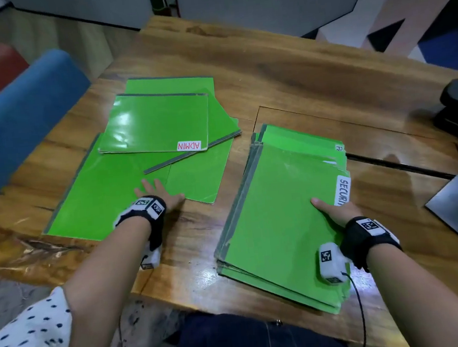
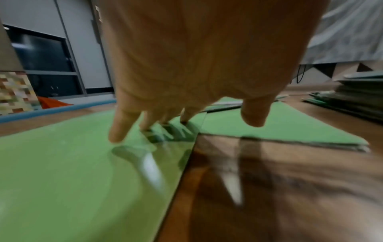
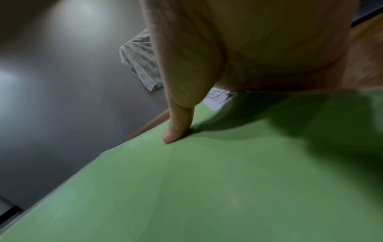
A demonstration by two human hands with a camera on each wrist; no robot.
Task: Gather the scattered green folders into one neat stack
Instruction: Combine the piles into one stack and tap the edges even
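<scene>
Fingers (image 2: 116,131) of your left hand (image 1: 159,194) lie spread and straight on the near loose folder (image 1: 98,197); your right hand (image 1: 335,212) pinches the stack's top folder (image 1: 277,219), thumb (image 3: 176,129) on top.

On the wooden table (image 1: 281,64), the stack (image 1: 303,292) sits to your right, well apart from the scattered folders (image 1: 194,174) to your left, the ADMIN folder (image 1: 155,121) topmost.
</scene>
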